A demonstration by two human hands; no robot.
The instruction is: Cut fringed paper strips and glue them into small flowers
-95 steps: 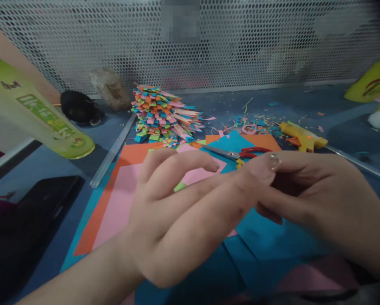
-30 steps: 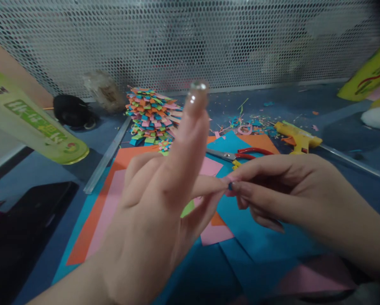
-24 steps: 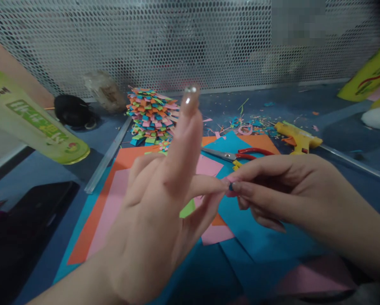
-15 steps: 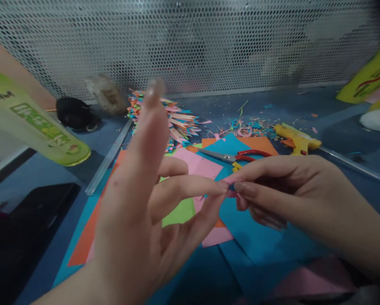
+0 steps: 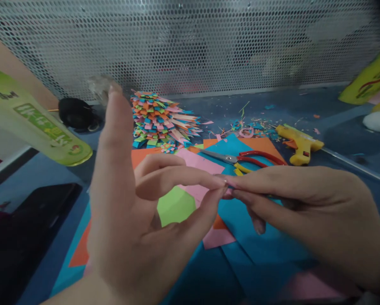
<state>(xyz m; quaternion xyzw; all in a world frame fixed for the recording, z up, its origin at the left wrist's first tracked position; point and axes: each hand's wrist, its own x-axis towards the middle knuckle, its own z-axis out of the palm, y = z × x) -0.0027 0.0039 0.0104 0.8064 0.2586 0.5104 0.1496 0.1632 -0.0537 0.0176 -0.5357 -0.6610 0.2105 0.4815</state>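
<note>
"Surface and setting, please?"

"Dark blue tabletop (image 5: 342,135), backed by a perforated pale-grey screen (image 5: 224,51). Overlapping sheets of blue paper (image 5: 256,233), orange paper (image 5: 145,153), pink paper (image 5: 202,165) and lime-green paper (image 5: 177,205) lie beneath the hands; fine multicoloured paper scraps (image 5: 260,126) litter the area beyond."

"And the hands?"

"Left hand (image 5: 126,224): thumb and one finger pinched shut on a small pink paper piece (image 5: 228,192), another finger raised. Right hand (image 5: 314,207): fingertips closed on the same piece, held above the sheets. Its full shape is hidden by the fingertips."

"Which other objects surround them?"

"A multicoloured layered paper cone (image 5: 155,118) stands behind the sheets. Red-handled metal scissors (image 5: 230,159) lie on the paper, near a yellow glue gun (image 5: 301,146). A translucent yellow-green bottle (image 5: 40,123) appears tilted at left."

"What obstructs the view?"

"The left hand covers part of the sheets; its raised finger partly masks a clear container (image 5: 97,87)."
</note>
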